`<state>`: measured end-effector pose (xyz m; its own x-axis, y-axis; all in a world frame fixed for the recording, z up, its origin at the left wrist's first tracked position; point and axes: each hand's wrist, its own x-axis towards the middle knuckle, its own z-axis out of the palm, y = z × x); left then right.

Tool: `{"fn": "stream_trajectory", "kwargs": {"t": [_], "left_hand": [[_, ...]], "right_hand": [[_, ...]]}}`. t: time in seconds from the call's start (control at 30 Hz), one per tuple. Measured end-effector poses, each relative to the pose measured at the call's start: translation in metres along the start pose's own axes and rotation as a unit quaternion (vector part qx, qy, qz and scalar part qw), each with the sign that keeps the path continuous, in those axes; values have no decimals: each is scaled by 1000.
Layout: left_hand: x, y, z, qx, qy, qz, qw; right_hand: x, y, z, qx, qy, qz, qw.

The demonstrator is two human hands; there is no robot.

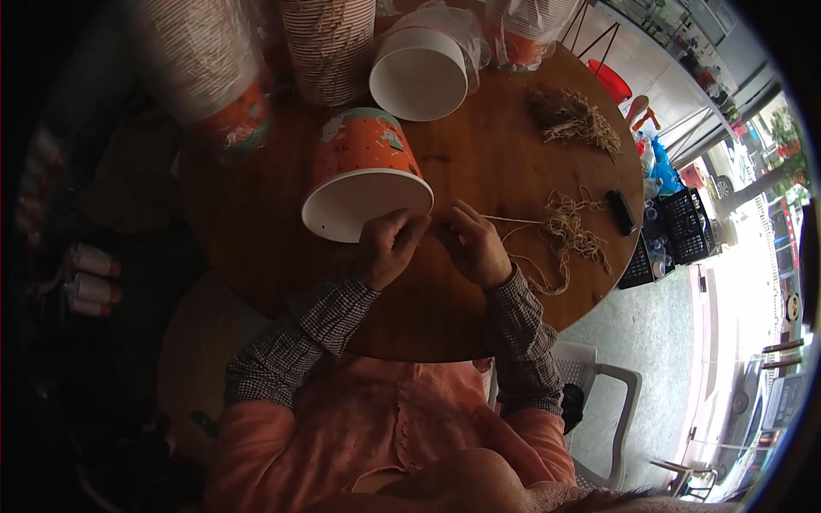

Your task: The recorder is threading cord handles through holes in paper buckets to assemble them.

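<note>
An orange paper bucket (369,150) with a printed pattern lies tipped on the round wooden table, its white mouth facing me. My left hand (389,248) is closed in a pinch in front of the bucket's rim; what its fingertips hold is too small to make out. Close beside it, my right hand (477,248) has its fingers closed on a strand of twine. That strand runs right from the fingers to a loose, tangled pile of twine (571,229). The ends between my two hands are hidden by the fingers.
Tall stacks of paper buckets (329,51) stand along the far edge. A white bucket (419,77), partly in clear plastic, lies near them. At the right are a dried tan bundle (586,120) and a black object (622,212). A grey chair (620,402) and black crates (687,227) stand beyond the table.
</note>
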<state>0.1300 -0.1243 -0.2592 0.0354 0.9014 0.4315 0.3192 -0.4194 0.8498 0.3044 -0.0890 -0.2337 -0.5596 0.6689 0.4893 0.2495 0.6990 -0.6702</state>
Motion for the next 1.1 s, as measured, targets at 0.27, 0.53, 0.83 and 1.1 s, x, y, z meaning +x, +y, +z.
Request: {"fn": "stream_trajectory", "kwargs": {"t": [0.27,0.53,0.83,1.1], "left_hand": [[0,-3,0,-6,13,15,1000],[-4,-10,4,-27,33,39,998],[-7,-10,0,21,46,107,993],[-10,-20,-10,124,35,228,965]], "right_hand": [[0,0,3,14,4,21,1000],[-1,1,7,28,48,33,998],[-5,0,12,32,25,70,997],[-3,7,21,240,13,230,943]]}}
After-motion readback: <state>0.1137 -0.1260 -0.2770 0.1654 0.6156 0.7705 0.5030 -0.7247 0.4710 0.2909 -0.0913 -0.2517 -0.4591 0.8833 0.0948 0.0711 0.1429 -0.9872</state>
